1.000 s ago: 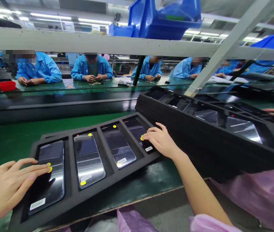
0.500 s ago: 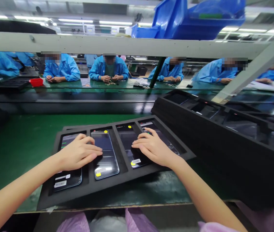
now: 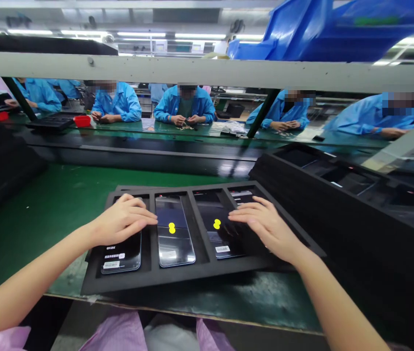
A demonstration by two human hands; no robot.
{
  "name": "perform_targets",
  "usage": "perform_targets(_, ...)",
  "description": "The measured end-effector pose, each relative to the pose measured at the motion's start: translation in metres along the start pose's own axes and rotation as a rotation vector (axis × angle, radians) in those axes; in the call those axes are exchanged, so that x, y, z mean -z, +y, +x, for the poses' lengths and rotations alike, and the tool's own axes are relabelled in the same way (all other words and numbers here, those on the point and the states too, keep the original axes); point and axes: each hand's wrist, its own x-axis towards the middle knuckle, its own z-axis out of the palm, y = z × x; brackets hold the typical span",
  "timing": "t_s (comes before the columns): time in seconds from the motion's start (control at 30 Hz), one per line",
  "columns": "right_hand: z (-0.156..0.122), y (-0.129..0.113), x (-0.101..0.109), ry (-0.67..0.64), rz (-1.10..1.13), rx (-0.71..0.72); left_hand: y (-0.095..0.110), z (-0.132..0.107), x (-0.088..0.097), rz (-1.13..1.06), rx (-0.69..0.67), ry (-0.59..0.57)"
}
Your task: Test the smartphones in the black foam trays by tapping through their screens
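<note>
Okay, left hand [image 3: 121,225] over first phone [image 3: 128,262], fingers [image 3: 147,217] loosely apart, gripping nothing, near second phone [image 3: 177,249]; right hand [image 3: 265,228] likewise over fourth phone [image 3: 241,196], near third phone [image 3: 214,237]. All lie in black tray [image 3: 177,276] on green table [image 3: 71,195]; yellow dots [image 3: 172,228] on middle two.

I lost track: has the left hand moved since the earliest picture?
Yes: against the black tray, the left hand has moved right, fingertips now at the left edge of the second smartphone from the left.
</note>
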Motion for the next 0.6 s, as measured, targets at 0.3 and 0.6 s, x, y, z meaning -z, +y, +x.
perform_targets(0.3,-0.049,0.054,0.023,-0.026,-0.039,-0.256,-0.016,-0.077,-0.002,-0.001,0.254,-0.033)
perform_targets(0.6,-0.010,0.039,0.003,0.129,-0.257,-0.229,-0.036,-0.031,0.004,0.260,0.443,0.274)
